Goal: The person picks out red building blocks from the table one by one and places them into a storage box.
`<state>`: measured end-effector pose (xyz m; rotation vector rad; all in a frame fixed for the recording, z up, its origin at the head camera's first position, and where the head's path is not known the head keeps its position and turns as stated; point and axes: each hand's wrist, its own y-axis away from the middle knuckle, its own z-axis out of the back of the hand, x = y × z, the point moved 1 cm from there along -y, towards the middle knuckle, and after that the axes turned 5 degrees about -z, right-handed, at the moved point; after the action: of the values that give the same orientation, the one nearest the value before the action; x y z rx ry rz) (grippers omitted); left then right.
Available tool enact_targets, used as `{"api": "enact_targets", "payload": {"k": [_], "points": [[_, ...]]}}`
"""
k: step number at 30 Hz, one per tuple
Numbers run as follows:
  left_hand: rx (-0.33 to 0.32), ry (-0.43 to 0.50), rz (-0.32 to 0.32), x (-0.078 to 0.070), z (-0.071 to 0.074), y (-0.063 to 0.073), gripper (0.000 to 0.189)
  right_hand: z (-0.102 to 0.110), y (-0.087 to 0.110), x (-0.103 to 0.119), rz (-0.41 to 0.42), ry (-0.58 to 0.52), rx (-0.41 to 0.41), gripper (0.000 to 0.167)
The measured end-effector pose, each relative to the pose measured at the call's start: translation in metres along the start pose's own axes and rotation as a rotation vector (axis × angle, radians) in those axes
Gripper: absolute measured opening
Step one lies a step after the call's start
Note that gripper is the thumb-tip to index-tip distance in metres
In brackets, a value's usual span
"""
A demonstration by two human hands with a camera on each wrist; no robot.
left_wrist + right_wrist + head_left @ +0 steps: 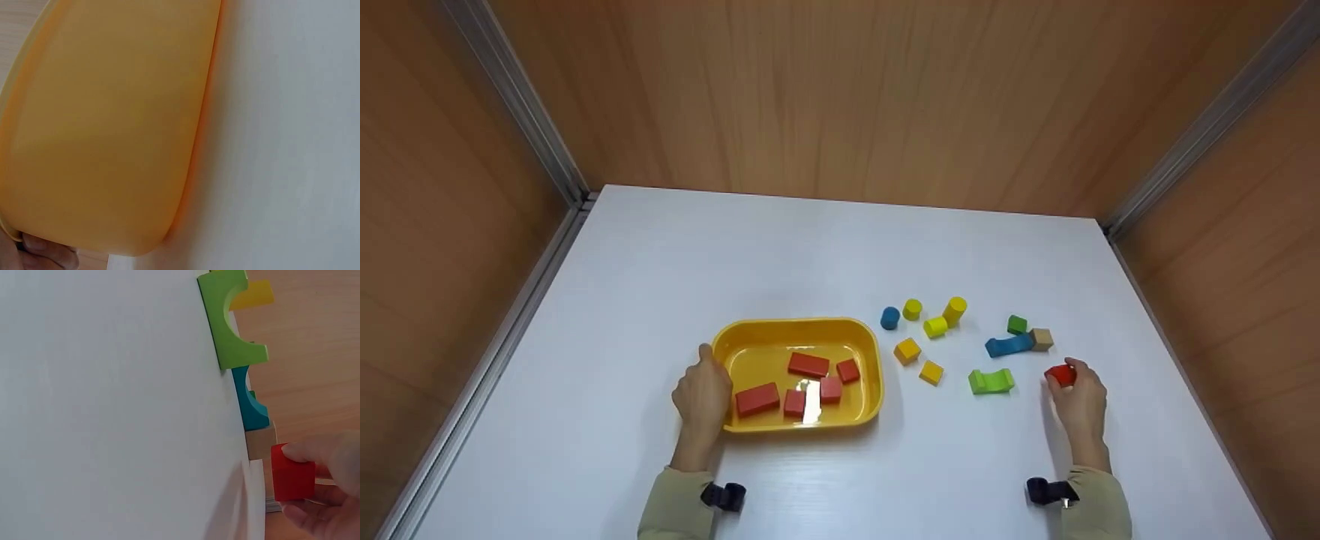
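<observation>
Head view: a person's left hand [703, 394] grips the near left rim of a yellow tray [870, 352], fingers curled round the edge — a hold that seems meant to keep the light tray from sliding on the white bench [780, 247]. Five red blocks [808, 364] lie flat inside the tray, loosely spread. Right of the tray, well apart from it, the right hand [1081, 401] pinches a red cube [1061, 374] between thumb and fingertips; the cube sits at the bench surface, at the right end of the loose blocks. The right wrist view shows the fingers [315, 453] closed on two opposite faces of the cube, leaving its other faces free. Scattered between hand and tray are a green arch [991, 381], a blue arch [1009, 345], a tan cube [1041, 339], a green cube [1017, 324], two orange cubes [907, 350], yellow cylinders [954, 310] and a blue cylinder [889, 318] — all untouched. The left wrist view shows only the tray's outer wall and a fingertip beneath its rim.
</observation>
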<state>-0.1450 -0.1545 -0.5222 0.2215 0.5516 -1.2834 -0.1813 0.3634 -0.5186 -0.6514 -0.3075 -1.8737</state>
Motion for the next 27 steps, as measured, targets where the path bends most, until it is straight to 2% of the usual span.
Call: {"api": "enact_targets", "payload": {"k": [7,15,23,27], "points": [[0.009,0.005,0.007,-0.001,-0.001,-0.001,0.014,0.002,0.005,0.02,0.062,-0.021,-0.004,0.044],[0.064,-0.003,0.039,-0.003,0.0,-0.002,0.02,-0.003,0.014,0.038,0.131,-0.057,-0.032,0.043],[0.068,-0.001,0.06,-0.005,0.001,-0.002,0.022,-0.013,0.023,0.066,0.244,-0.117,0.001,0.044],[0.054,-0.005,0.053,-0.005,0.0,-0.002,0.019,-0.019,0.03,0.082,0.269,-0.142,0.029,0.044]]}}
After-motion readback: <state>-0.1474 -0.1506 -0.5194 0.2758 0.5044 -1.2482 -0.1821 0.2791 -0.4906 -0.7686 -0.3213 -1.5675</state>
